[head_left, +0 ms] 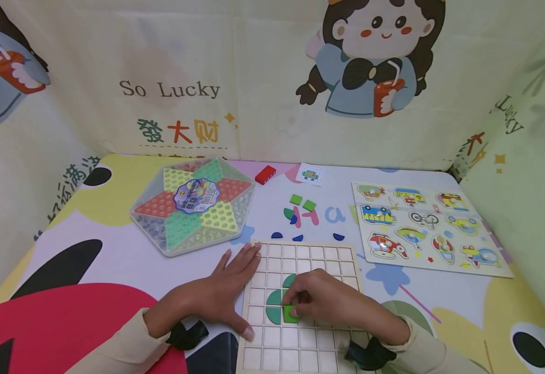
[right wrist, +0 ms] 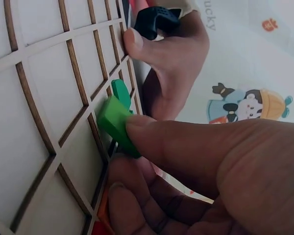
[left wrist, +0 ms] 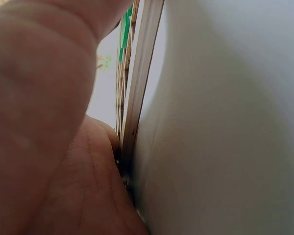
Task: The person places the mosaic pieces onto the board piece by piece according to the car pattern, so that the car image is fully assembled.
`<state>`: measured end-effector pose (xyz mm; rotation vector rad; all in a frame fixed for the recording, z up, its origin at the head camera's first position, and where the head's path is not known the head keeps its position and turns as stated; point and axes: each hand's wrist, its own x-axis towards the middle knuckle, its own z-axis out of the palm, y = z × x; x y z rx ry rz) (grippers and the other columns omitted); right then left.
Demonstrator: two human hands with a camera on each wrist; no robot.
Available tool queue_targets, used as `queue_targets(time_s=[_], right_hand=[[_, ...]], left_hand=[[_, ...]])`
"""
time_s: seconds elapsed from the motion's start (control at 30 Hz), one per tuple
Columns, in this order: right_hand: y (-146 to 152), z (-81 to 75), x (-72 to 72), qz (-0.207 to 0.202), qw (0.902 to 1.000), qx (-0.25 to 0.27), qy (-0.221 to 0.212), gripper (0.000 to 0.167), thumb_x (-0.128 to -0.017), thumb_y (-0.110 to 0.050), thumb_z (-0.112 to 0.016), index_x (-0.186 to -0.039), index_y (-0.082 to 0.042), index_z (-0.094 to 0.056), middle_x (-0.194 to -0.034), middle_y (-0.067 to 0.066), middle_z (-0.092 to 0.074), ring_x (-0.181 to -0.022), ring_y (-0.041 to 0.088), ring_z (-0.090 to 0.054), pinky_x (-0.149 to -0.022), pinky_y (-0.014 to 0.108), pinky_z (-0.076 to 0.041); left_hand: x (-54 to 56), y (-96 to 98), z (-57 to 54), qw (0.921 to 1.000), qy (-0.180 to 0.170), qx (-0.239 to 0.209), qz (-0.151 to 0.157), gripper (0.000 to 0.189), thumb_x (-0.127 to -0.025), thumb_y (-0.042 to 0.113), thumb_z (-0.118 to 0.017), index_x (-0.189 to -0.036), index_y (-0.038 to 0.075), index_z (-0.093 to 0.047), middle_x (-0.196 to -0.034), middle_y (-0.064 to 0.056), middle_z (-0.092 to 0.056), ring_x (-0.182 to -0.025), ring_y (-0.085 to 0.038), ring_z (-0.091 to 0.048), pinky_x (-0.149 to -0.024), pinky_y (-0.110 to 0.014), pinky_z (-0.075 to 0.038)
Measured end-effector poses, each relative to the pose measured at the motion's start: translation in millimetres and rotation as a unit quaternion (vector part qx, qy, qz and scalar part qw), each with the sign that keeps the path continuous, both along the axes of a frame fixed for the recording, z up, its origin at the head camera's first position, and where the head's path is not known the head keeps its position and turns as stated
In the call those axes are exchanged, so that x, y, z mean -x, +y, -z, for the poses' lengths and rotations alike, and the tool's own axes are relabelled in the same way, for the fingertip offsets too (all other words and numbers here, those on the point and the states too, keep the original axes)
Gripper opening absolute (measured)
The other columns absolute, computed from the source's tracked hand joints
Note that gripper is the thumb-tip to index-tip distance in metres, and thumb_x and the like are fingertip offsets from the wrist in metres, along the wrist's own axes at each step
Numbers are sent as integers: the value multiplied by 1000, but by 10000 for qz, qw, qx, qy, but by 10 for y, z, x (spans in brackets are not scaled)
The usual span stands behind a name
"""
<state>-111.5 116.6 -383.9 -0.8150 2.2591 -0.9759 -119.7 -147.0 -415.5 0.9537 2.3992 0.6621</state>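
Observation:
A wooden grid board (head_left: 308, 358) lies on the table. My left hand (head_left: 226, 293) rests along its left edge, fingers spread straight, thumb at the lower side. Over the middle of the board, my right hand (head_left: 330, 298) pinches a light-green square tile (right wrist: 113, 121), which looks tilted above the grid in the right wrist view. Dark-green rounded pieces (head_left: 273, 315) sit in cells left of and above that tile. Under the right fingers, a red and orange piece (right wrist: 103, 215) shows partly; the hand hides it in the head view.
Beyond the board lie dark-blue half-round pieces (head_left: 339, 237), green squares (head_left: 296, 199), a red block (head_left: 265, 175) and a pattern card (head_left: 310, 174). A hexagonal marble game box (head_left: 160, 236) stands back left; a vehicle puzzle board (head_left: 433, 236) lies right. A printed curtain (head_left: 263, 67) closes the back.

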Motion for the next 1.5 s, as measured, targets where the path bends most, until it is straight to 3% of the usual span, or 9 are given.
queue_targets(time_s=[0.33,0.57,0.97,1.07,1.2,1.37,1.5], right_hand=[[-49,27,-24,-3,9993,-216,320,14,-83,-4,-76,-87,-17,-72,-76,-13,-55,-69,4,-52,-62,23,-47],[-19,-8,-6,-2,9997,-214,150,11,-86,-7,-75,-92,-16,-74,-75,-14,-58,-69,4,-53,-64,23,-48],[130,87,242,-114,9956,823,426,12,-92,-12,-69,-101,-18,-75,-96,-9,-68,-89,9,-60,-81,28,-51],[158,117,306,30,9940,979,484,13,-93,-13,-68,-104,-14,-75,-98,-7,-68,-92,11,-61,-83,28,-51],[202,155,397,291,9935,1081,182,15,-93,-13,-68,-106,-11,-75,-101,-3,-70,-93,14,-62,-81,28,-51],[265,184,585,1156,9857,1157,-405,18,-93,-17,-68,-109,-10,-75,-106,2,-71,-95,20,-62,-76,27,-49],[307,160,688,1650,9778,1232,-399,22,-93,-20,-69,-110,-8,-74,-106,5,-71,-91,23,-62,-73,29,-49]], left_hand=[[4,8,-14,10000,-19,54,-20,132,-67,70,-75,-156,6,-1,-162,-2,13,-145,-20,18,-110,-54,13],[2,19,-22,9999,-40,91,-13,132,-67,70,-75,-156,6,-1,-162,-2,13,-145,-20,18,-110,-54,13],[-6,6,-13,9999,16,128,-9,133,-66,72,-74,-156,6,-1,-162,-2,14,-145,-20,18,-110,-55,12],[-10,8,-6,9999,-11,135,-22,133,-66,72,-74,-156,6,-2,-162,-1,14,-145,-20,18,-110,-54,13],[-12,6,-2,9999,-21,152,-23,133,-66,72,-74,-156,6,-2,-162,-1,13,-145,-19,19,-110,-54,12],[-8,0,1,9999,6,119,-18,133,-67,71,-74,-156,6,-1,-162,-2,14,-145,-20,19,-110,-55,13],[-10,1,5,10000,40,78,-1,133,-67,71,-74,-156,6,-1,-162,-3,13,-145,-20,19,-110,-55,13]])
